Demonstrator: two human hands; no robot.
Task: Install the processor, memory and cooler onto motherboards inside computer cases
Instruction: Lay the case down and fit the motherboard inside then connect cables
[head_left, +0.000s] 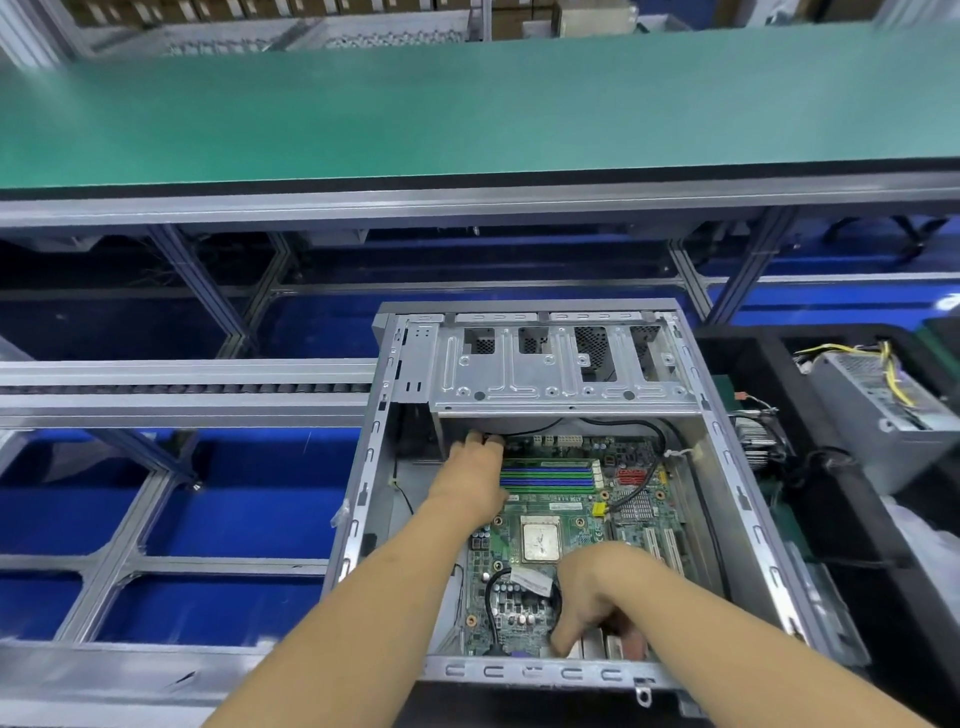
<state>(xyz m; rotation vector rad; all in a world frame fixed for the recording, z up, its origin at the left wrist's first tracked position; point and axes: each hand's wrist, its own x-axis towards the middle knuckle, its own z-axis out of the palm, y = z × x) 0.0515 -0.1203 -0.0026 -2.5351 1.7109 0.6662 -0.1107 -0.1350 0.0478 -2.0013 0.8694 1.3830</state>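
Two bare hands are down inside the open grey metal computer case (519, 358), which lies on its side in front of the long green-topped desk (467, 104). The left hand (475, 480) reaches to the far left corner of the green motherboard (582, 525), its fingers (492, 440) curled over the board's top edge, right at the end of the blue and green memory slots (548, 477); whether they pinch anything there cannot be told. The right hand (597, 592) sits at the near edge of the board, fingers bent downward and pressed onto the pale expansion slots by the case's front rail, thumb tip showing low beside them. Between the two hands lies the square silver processor (540, 540), seated in its socket, uncovered, with smeared paste on top. A black cable (491, 603) loops across the board just left of the right hand. Off to the right, a grey power supply box (878, 400) with yellow wires rests in a black bin.
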